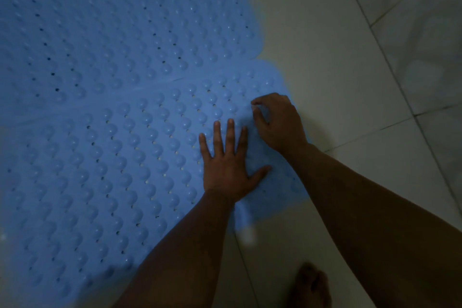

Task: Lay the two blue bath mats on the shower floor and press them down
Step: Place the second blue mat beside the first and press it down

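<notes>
Two blue bath mats with raised bumps and small holes lie side by side on the tiled shower floor. The far mat [120, 27] fills the upper left. The near mat [100, 170] lies below it, and their edges meet along a seam. My left hand [228, 165] lies flat, fingers spread, pressing the near mat close to its right edge. My right hand [277, 120] sits just beyond it, at the near mat's right corner, fingers curled with the fingertips on the mat. I cannot tell whether it pinches the mat.
Pale floor tiles [350, 82] with dark grout lines extend to the right of the mats. A bare foot [311, 285] stands on the tiles at the bottom, right of my left forearm. The light is dim.
</notes>
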The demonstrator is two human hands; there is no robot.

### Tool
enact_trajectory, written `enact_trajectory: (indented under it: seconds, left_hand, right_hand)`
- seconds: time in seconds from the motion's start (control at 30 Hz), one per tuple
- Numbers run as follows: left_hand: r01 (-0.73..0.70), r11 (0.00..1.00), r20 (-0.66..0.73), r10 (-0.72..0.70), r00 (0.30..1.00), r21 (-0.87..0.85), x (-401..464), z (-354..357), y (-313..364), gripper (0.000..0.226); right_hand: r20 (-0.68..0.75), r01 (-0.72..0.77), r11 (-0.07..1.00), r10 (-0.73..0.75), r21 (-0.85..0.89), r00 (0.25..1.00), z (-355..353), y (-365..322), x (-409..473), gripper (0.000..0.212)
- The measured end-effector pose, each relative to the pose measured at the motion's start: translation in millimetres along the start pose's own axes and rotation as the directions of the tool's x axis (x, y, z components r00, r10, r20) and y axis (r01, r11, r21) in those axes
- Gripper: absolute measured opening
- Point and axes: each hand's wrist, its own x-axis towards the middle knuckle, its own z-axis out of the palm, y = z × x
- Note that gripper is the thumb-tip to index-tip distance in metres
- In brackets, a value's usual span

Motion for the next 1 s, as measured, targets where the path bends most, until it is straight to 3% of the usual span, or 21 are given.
enact_trajectory:
  seconds: [0.17,0.2,0.27,0.33,0.37,0.73,1.0]
  left_hand:
    - [0.027,0.988,0.154,-0.004,0.988,-0.151,5,-21,-6,0.093]
    - [0.056,0.98,0.13,-0.031,0.991,-0.191,6,-30,-7,0.087]
    - [0.115,0.96,-0.084,-0.14,0.987,-0.254,5,-46,-7,0.068]
    - [0.116,0.958,-0.275,-0.189,0.942,-0.262,5,-51,-8,0.052]
    - [0.11,0.961,-0.307,-0.188,0.933,-0.255,6,-49,-10,0.049]
    - [0.084,0.98,-0.317,-0.138,0.938,-0.179,27,-28,-34,0.043]
    - [0.112,0.966,-0.286,-0.177,0.942,-0.231,10,-37,-32,0.044]
  right_hand:
    - [0.072,0.095,0.982,-0.084,-0.163,0.994,0,12,-51,0.038]
    - [0.118,0.075,0.979,-0.053,-0.19,0.992,6,14,-64,0.046]
    - [0.204,0.054,0.964,0.0,-0.259,0.979,16,16,-84,0.059]
    - [0.216,0.061,0.946,0.01,-0.319,0.976,22,15,-93,0.063]
    - [0.207,0.059,0.938,0.014,-0.343,0.978,23,14,-94,0.063]
    - [0.175,0.037,0.925,0.032,-0.378,0.984,27,13,-93,0.069]
    - [0.229,0.014,0.94,0.068,-0.341,0.971,28,14,-93,0.076]
